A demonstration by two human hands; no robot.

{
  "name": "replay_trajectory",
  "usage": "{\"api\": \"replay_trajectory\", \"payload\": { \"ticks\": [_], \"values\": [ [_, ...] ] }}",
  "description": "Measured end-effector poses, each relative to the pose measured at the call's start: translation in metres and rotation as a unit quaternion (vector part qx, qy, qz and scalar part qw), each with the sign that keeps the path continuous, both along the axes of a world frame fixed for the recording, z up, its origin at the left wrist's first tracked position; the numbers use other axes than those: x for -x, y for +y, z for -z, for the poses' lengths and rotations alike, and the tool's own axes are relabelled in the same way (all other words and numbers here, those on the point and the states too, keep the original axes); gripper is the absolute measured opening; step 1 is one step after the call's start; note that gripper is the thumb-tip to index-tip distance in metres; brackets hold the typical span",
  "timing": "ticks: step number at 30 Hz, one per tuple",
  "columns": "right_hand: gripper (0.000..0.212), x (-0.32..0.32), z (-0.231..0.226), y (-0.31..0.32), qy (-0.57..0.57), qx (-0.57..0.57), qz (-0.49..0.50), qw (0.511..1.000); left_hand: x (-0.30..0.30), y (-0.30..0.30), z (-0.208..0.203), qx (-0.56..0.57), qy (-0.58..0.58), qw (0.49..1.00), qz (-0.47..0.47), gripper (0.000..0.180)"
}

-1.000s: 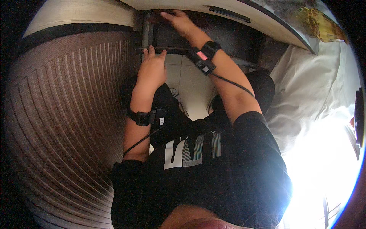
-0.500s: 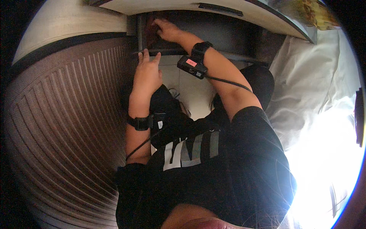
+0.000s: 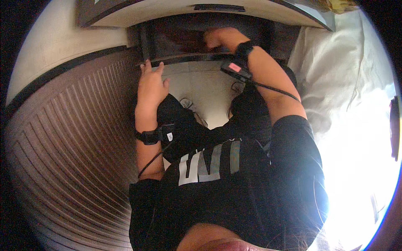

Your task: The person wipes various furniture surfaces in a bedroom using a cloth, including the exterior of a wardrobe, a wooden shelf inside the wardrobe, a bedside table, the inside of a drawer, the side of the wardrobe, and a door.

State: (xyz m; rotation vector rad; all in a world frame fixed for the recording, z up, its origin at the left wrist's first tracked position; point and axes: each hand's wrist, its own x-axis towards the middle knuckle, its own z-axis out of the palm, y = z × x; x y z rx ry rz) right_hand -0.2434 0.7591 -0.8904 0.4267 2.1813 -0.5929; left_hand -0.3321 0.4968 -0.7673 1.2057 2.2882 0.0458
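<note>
A dark open drawer (image 3: 205, 57) lies in front of me under a pale furniture top. Inside it my right hand (image 3: 222, 37) is low over the bottom, fingers curled down and blurred. Beside those fingers shows a dark reddish-brown patch (image 3: 190, 39); whether it is a cloth or the drawer's bottom, I cannot tell. At the drawer's near left corner my left hand (image 3: 152, 85) has its fingers spread, the tips by the rim. Each wrist wears a black strap with a small cabled box.
A brown ribbed woven surface (image 3: 75, 138) curves along my left. The pale furniture top (image 3: 163, 16) overhangs the drawer. White fabric (image 3: 335, 75) hangs at the right, with bright light below it. My knees and feet are under the drawer, above a tiled floor (image 3: 205, 79).
My right hand has swept from the drawer's left corner toward its middle right. My left hand stays near the left corner, fingers still spread. The view has shifted slightly.
</note>
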Motion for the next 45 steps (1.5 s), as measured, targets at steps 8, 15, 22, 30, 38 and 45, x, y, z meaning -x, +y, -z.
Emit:
{"api": "replay_trajectory", "payload": {
  "ticks": [8, 15, 22, 30, 38, 45],
  "values": [
    [0.042, -0.083, -0.090, 0.091, -0.071, -0.045, 0.023, 0.996, 0.012, 0.009, -0.001, -0.012, 0.012, 1.000, -0.011, 0.058],
    [0.041, -0.142, -0.219, 0.069, 0.350, 0.088, 0.181, 0.915, 0.004, 0.029, -0.004, -0.024, 0.072, 0.996, -0.041, 0.061],
    [0.034, -0.185, -0.256, 0.051, 0.414, 0.284, 0.424, 0.754, 0.004, 0.059, 0.002, 0.030, -0.022, 0.993, -0.115, 0.074],
    [0.030, -0.203, -0.219, 0.057, 0.391, 0.346, 0.422, 0.741, -0.002, 0.101, 0.030, -0.298, -0.327, 0.821, -0.360, 0.075],
    [0.028, -0.199, -0.206, 0.059, 0.358, 0.327, 0.459, 0.744, 0.025, 0.125, 0.052, -0.515, -0.557, 0.384, -0.526, 0.090],
    [0.029, -0.188, -0.212, 0.047, 0.355, 0.302, 0.577, 0.671, 0.018, 0.124, 0.007, -0.460, -0.565, 0.419, -0.542, 0.087]
  ]
}}
